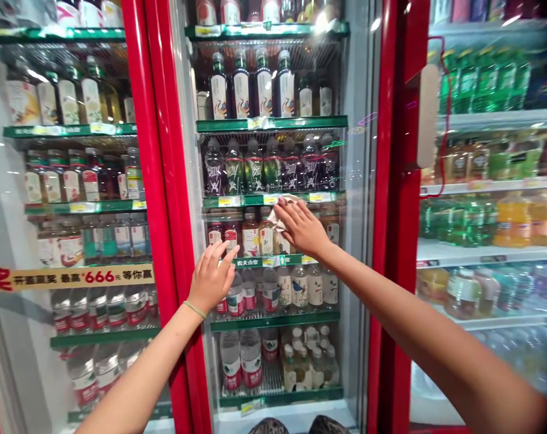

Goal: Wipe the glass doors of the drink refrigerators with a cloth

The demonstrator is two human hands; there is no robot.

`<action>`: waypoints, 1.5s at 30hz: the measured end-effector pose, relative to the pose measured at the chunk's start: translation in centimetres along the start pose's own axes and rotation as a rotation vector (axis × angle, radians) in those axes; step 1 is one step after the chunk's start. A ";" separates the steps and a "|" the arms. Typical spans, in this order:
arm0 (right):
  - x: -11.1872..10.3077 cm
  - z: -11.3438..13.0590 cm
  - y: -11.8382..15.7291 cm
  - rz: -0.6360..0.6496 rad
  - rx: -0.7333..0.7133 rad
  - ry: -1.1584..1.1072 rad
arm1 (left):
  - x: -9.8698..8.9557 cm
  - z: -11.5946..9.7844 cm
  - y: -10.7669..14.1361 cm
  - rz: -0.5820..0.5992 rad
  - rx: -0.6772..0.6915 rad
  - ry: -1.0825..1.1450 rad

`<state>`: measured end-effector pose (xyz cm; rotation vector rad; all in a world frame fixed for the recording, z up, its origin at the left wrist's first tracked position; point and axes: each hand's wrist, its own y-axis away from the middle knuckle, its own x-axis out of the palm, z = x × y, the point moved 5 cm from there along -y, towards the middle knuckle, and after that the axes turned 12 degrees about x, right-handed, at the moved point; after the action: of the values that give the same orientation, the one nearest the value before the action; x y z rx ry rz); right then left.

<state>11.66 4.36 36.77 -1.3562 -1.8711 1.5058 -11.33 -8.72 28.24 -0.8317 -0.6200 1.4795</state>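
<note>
My right hand presses a crumpled white cloth flat against the glass door of a red-framed drinks fridge. The cloth shows past the fingertips and thumb side; the rest lies hidden under the palm. Lower and to the left, my left hand is spread near the same glass, its fingers apart and nothing in it. A thin band circles the left wrist. Behind the glass, rows of bottles stand on green-edged shelves.
Red door posts run up both sides of the pane. A second glass-fronted section with a yellow lettered strip is on the left. At right, another fridge holds colourful bottles, with a pale box and red cord near its edge.
</note>
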 end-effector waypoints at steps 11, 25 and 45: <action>-1.2 -15.9 12.4 -0.073 0.407 0.049 | 4.4 -3.3 -2.1 0.035 -0.100 0.087; 8.2 1.9 41.1 0.127 0.322 -0.021 | 9.5 -14.5 11.9 0.106 -0.363 0.060; 7.4 8.5 26.6 0.340 0.034 -0.290 | 10.7 -14.0 15.0 0.081 -0.256 0.050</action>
<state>13.36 5.09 7.98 -1.5710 -1.8336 1.9860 -8.87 -0.82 6.59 -1.0996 -0.7560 1.4656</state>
